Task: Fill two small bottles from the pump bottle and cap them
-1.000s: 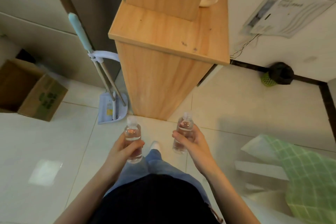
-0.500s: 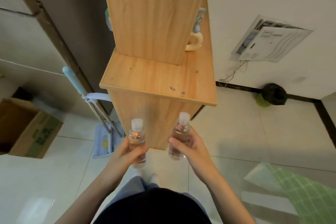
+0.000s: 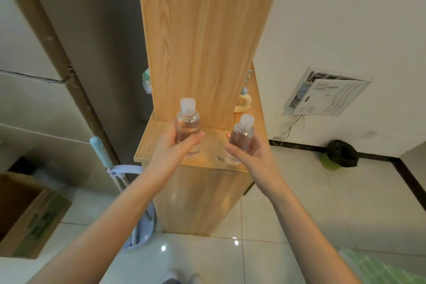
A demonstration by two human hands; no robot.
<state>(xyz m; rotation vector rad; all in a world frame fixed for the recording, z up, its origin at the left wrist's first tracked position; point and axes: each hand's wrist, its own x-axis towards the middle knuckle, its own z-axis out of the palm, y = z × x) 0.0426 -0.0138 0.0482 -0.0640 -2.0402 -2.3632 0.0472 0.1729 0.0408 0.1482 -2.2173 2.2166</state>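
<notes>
A: Status on the bottles?
B: Two small clear plastic bottles, each with a translucent flip cap on and clear liquid inside. The left bottle [image 3: 187, 131] is upright. The right bottle [image 3: 242, 139] tilts slightly and sits a bit lower.
A: Hands?
B: The left hand [image 3: 171, 152] grasps the left bottle round its lower body, thumb across the front. The right hand [image 3: 253, 157] grasps the right bottle from the side and below, fingers curled behind it. Both arms are bare and stretched forward.
A: Where exactly?
B: Side by side, apart from each other, over the flat ledge [image 3: 156, 145] of a light wooden cabinet. The right bottle is near the ledge's front edge. Can't tell whether either base touches the wood.
A: Anything on the ledge?
B: A cream ring-shaped object [image 3: 243, 104] at the back right, half hidden by the tall wooden upper section [image 3: 202, 41]. Can't tell what it is.
A: Surroundings?
B: Left of the cabinet there's a pale blue handle [image 3: 98, 147] leaning, with a pale blue dustpan [image 3: 143, 233] at the foot. An open brown cardboard box [image 3: 30, 214] with green print sits further left. To the right, a white wall panel [image 3: 327, 94] with wires below, and a green mesh bin [image 3: 341, 154] with a black bag at the wall base. A green checked cloth [image 3: 387, 270] is on the glossy tiled floor, lower right.
</notes>
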